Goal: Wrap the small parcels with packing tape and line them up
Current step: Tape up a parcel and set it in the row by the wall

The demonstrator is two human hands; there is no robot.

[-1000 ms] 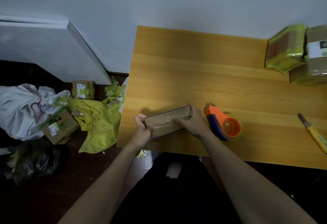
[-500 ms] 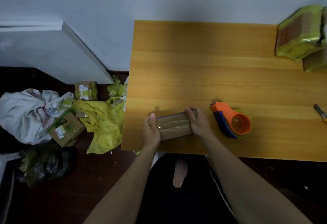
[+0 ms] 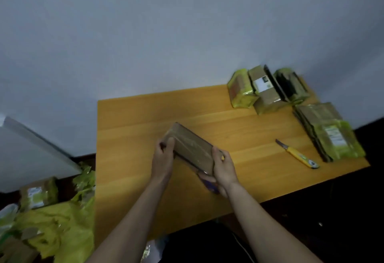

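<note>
Brown parcel (image 3: 190, 148) gripped endwise by left hand (image 3: 163, 158) and right hand (image 3: 224, 167).

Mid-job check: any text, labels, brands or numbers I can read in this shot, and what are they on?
No text is legible in this frame.
White label on the middle upright parcel at the back: too blurred to read.
Label on the flat yellow-wrapped parcel at right: blurred.
White label on the floor box: blurred.
Parcel in hands: no print visible.
Yellow knife: markings too small.

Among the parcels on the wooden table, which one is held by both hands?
The brown cardboard parcel near the table's middle; the left hand and right hand grip its ends. The yellow-green wrapped parcels sit untouched at the far right.
</note>
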